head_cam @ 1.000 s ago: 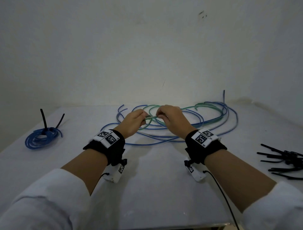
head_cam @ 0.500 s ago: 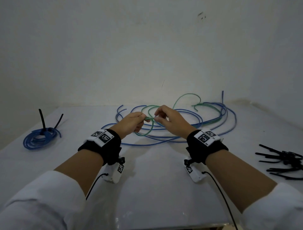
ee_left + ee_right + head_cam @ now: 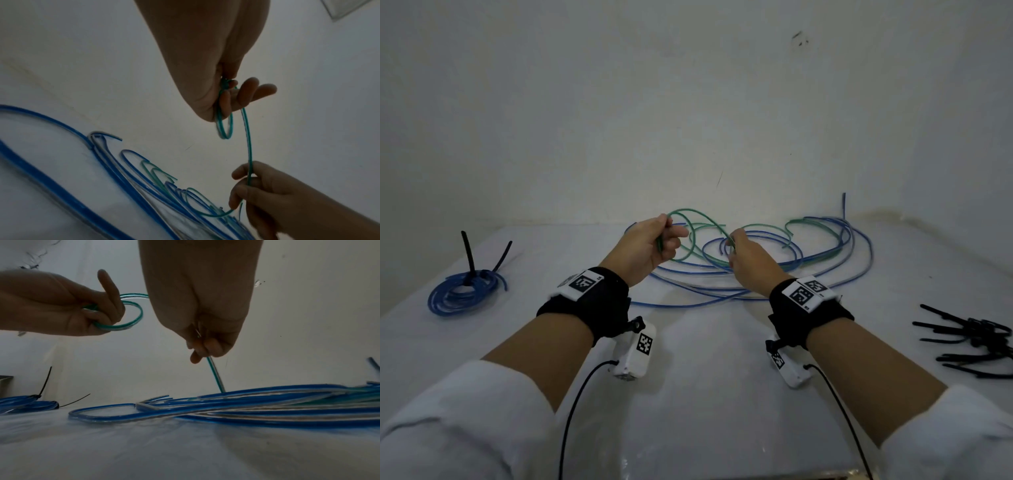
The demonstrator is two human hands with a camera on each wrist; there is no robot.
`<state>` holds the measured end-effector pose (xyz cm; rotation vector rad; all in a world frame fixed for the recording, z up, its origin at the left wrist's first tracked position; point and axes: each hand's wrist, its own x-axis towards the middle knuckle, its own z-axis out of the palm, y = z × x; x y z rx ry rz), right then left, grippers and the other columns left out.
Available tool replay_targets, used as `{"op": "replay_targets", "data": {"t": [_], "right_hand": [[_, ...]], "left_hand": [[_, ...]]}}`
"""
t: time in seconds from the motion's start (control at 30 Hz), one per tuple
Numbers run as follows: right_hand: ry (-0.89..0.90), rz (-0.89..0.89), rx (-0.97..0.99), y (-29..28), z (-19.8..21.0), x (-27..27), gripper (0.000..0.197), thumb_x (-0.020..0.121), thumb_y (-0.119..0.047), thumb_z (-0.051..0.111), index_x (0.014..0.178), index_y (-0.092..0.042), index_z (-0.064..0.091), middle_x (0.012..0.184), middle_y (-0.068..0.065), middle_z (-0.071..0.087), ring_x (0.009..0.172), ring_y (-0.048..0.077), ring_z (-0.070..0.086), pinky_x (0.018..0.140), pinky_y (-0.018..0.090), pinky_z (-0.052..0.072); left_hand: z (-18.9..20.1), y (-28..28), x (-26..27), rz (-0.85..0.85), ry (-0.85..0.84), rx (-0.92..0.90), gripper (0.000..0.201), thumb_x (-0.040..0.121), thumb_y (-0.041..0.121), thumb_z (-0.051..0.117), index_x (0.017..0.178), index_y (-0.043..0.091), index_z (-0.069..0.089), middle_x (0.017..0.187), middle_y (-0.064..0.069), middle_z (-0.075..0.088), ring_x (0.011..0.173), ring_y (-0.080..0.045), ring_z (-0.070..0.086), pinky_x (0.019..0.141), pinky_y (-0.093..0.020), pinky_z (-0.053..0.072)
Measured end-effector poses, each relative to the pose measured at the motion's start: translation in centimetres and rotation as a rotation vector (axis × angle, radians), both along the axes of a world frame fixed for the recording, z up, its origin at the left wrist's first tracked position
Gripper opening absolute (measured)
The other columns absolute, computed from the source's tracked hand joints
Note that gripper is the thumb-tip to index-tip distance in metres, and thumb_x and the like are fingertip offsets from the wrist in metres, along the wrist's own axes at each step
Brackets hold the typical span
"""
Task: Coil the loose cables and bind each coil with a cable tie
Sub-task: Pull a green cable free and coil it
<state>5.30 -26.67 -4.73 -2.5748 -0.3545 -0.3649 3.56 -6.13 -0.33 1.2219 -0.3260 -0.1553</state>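
While the left hand (image 3: 650, 245) grips green cable (image 3: 709, 222) loops — the right hand (image 3: 744, 253) pinches it.

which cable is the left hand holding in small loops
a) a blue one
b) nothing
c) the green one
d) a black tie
c: the left hand grips small loops of the green cable, which runs on to the right hand.

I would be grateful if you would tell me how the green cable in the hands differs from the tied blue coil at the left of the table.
The green cable is mid-coiling, with small loops gripped in the left hand and a strand pinched by the right hand; the tied blue coil lies untouched on the white table. The green cable has no tie; a black cable tie binds the blue coil. Both look like thin, glossy cable.
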Motion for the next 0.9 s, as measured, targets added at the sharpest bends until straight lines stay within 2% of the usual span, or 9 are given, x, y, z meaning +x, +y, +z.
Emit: {"op": "replay_targets", "data": {"t": [0.17,0.27,0.33,0.43,0.5,0.57,0.67,0.73,0.9], "right_hand": [[0.054,0.077,0.061,-0.3,0.5,-0.2,0.015,0.089,0.004,0.039,0.094,-0.007,0.048,0.090,0.017,0.058,0.074,0.024,0.050,0.064,0.033,0.042],[0.022,0.168,-0.089,0.3,0.7,-0.4,0.029,0.090,0.005,0.041,0.110,-0.003,0.060,0.096,0.008,0.050,0.084,0.017,0.046,0.070,0.023,0.035],[-0.020,0.213,-0.114,0.7,0.8,-0.4,0.034,0.093,0.003,0.039,0.119,-0.005,0.060,0.095,0.005,0.041,0.084,0.016,0.043,0.071,0.021,0.032],[-0.061,0.271,-0.115,1.0,1.1,-0.8,0.030,0.092,0.004,0.043,0.113,-0.002,0.062,0.087,0.008,0.045,0.077,0.018,0.042,0.070,0.025,0.032],[-0.103,0.264,-0.045,1.0,1.4,-1.2,0.019,0.090,0.002,0.048,0.103,0.001,0.062,0.087,0.010,0.055,0.075,0.018,0.046,0.069,0.026,0.034],[-0.130,0.228,0.081,0.8,1.8,-1.1,0.011,0.088,-0.001,0.052,0.097,-0.003,0.059,0.087,0.005,0.059,0.075,0.017,0.049,0.067,0.024,0.036],[-0.199,0.212,0.122,0.4,2.3,-0.9,0.010,0.089,-0.002,0.050,0.096,-0.002,0.059,0.088,0.002,0.055,0.079,0.015,0.048,0.067,0.020,0.033],[-0.289,0.219,0.053,0.5,2.4,-0.8,0.012,0.092,-0.001,0.047,0.099,-0.001,0.056,0.095,0.007,0.052,0.081,0.016,0.047,0.070,0.019,0.033],[-0.282,0.160,-0.011,1.1,2.2,-0.8,0.011,0.094,-0.007,0.049,0.104,-0.003,0.048,0.101,0.013,0.051,0.082,0.019,0.044,0.068,0.024,0.030]], "left_hand": [[0.5,0.0,0.1,-0.036,-0.116,-0.017,0.028,0.103,0.020,0.025,0.080,0.014,0.040,0.108,-0.009,0.070,0.072,-0.010,0.065,0.053,-0.017,0.042],[0.7,-0.8,0.0,-0.031,-0.177,0.002,0.025,0.103,0.021,0.025,0.084,0.014,0.039,0.125,-0.010,0.061,0.107,-0.017,0.064,0.052,-0.017,0.041],[0.7,-1.5,-0.2,0.009,-0.209,0.090,0.020,0.103,0.021,0.027,0.089,0.013,0.039,0.129,-0.008,0.058,0.118,-0.017,0.058,0.051,-0.017,0.040],[0.5,-2.4,-0.1,0.150,-0.295,0.400,0.017,0.100,0.026,0.037,0.100,0.009,0.040,0.119,-0.005,0.059,0.109,-0.011,0.059,0.055,-0.020,0.044],[0.1,-2.1,0.5,0.274,-0.392,0.692,0.027,0.098,0.031,0.043,0.101,0.005,0.040,0.100,-0.011,0.058,0.083,-0.017,0.057,0.061,-0.035,0.049],[-0.5,-1.4,1.1,0.319,-0.447,0.878,0.026,0.098,0.031,0.043,0.096,0.005,0.040,0.089,-0.016,0.058,0.070,-0.021,0.049,0.067,-0.045,0.048],[-1.3,-0.8,1.1,0.252,-0.472,0.915,0.014,0.100,0.021,0.038,0.093,0.009,0.039,0.102,-0.010,0.068,0.080,-0.021,0.063,0.074,-0.041,0.049],[-1.4,-0.9,0.7,0.213,-0.493,0.888,0.010,0.100,0.014,0.033,0.095,0.008,0.039,0.098,-0.009,0.069,0.090,-0.022,0.067,0.082,-0.037,0.052],[-1.1,-1.3,0.6,0.185,-0.468,0.880,0.008,0.100,0.013,0.034,0.095,0.008,0.038,0.087,-0.016,0.069,0.074,-0.021,0.065,0.079,-0.036,0.052]]}}
